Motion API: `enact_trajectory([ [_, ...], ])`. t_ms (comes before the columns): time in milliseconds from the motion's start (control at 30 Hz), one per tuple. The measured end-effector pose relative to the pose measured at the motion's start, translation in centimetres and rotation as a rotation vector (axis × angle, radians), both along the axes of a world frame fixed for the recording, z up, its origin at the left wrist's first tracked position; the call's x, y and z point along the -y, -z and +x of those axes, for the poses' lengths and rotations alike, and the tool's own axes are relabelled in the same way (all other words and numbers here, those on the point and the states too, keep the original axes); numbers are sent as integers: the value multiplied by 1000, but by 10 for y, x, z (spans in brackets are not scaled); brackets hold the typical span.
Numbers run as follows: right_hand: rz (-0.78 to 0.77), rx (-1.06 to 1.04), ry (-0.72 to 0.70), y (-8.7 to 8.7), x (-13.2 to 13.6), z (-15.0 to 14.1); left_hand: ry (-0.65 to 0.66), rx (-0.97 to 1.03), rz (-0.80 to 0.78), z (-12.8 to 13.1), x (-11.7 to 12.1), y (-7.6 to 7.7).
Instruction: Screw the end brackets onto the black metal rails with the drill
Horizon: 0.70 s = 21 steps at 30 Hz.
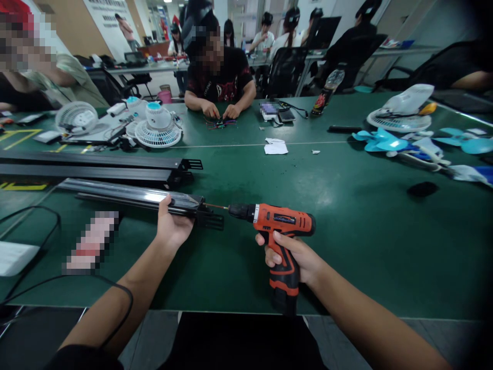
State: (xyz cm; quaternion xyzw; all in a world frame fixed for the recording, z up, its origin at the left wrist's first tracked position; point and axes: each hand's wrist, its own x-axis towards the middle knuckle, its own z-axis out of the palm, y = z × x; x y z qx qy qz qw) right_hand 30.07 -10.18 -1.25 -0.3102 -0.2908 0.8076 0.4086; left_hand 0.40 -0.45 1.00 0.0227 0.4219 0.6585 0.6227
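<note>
My right hand [288,252] grips an orange and black cordless drill [285,220] by its handle, its chuck pointing left. From the chuck a long thin bit [215,206] reaches to the end of a long black bar-shaped housing [131,195]; whether it sits in a screw there I cannot tell. Wrapped around the near side of that housing, close to its right end, is my left hand [173,226], thumb on top. A slotted black bracket [211,221] sticks out of this end. The fingers under the housing are hidden.
Two more black housings [88,169] lie behind. A phone [92,241] and a black cable [127,293] are at left. Across the green table [346,246], a person [221,77] handles small wires. White fan parts [157,131], blue fan blades [381,141] and a bottle [327,92] stand farther off.
</note>
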Motion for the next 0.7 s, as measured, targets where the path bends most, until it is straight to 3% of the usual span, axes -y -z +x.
enact_trajectory([
  [700,14,-7,3,3,0,-1,16,-14,17,1,1,-1],
])
